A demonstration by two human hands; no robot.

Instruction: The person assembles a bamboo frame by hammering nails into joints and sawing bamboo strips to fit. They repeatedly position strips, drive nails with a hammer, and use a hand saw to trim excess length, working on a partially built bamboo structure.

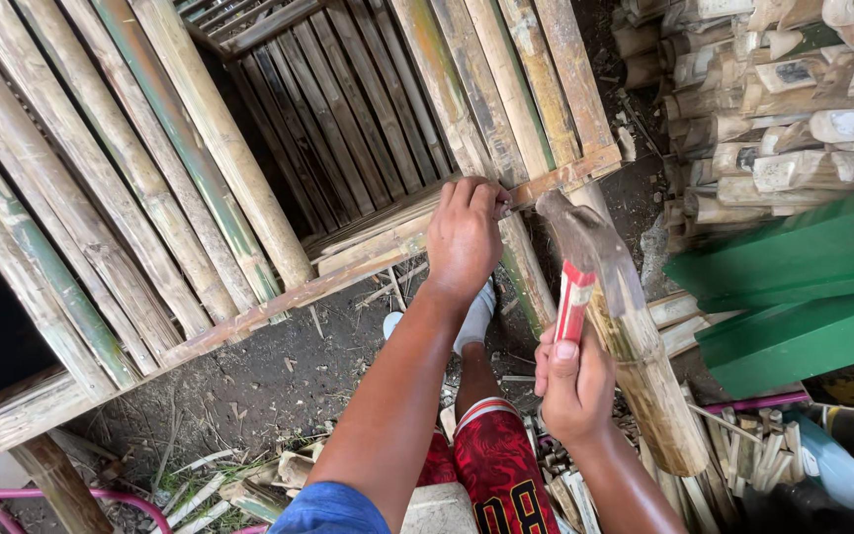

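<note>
Lying across the slats of a pale split-bamboo panel (150, 188), near the middle of the view: a thin reddish-brown wooden batten (565, 176), running from lower left up to the right. Pinching something small against that batten, too small to tell whether a nail: left hand (464, 237), fingertips bunched tight together at the batten's upper stretch, thumb and forefinger closed on the spot. Hovering just to the right of those fingertips: grey metal head of a hammer with a red and white handle (573, 297), blurred, tilted, head close to the batten but not clearly touching. Wrapping the handle's lower end: right hand (575, 381), fingers curled fully shut around it, thumb pressing along the front. Leaning behind the hammer and right hand: a thick tan bamboo pole (659, 396), slanting down to the right. Showing below the left forearm: red patterned shorts (496, 475), a blue sleeve edge (328, 509) and a white shoe (476, 316) on dark soil. Stacking up at upper right: cut bamboo pieces (773, 89), ends facing out. Sitting below that stack: green painted boards (803, 297). Scattering over the ground at the bottom: bamboo offcuts and splinters (743, 455), with a pink hose (51, 492) curving at lower left.
</note>
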